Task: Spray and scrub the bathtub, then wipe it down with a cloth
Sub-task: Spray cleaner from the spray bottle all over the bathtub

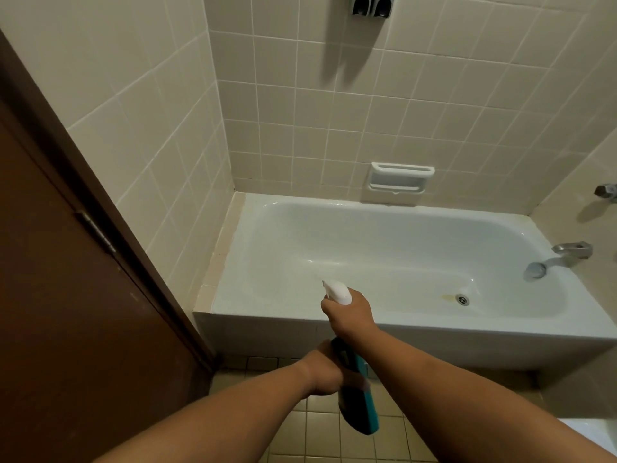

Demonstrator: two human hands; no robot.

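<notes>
Door (66,295), brown, stands at the left. Next comes the left hand (325,370), wrapped round the blue-green body of the spray bottle (365,409). Just above it, the right hand (350,315) grips the bottle's white top, and the nozzle points into the white bathtub (384,248). Farther right, the drain (463,299) sits in the tub floor, and the metal tap (569,250) sticks out over the tub's end.

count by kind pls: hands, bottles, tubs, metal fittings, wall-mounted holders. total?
Hands: 2, left hand and right hand, both gripping the bottle
Spray bottle: 1
Bathtub: 1
Metal fittings: 3, drain, spout, wall valve
Soap dish: 1
Wall dispensers: 2
Total: 10
</notes>
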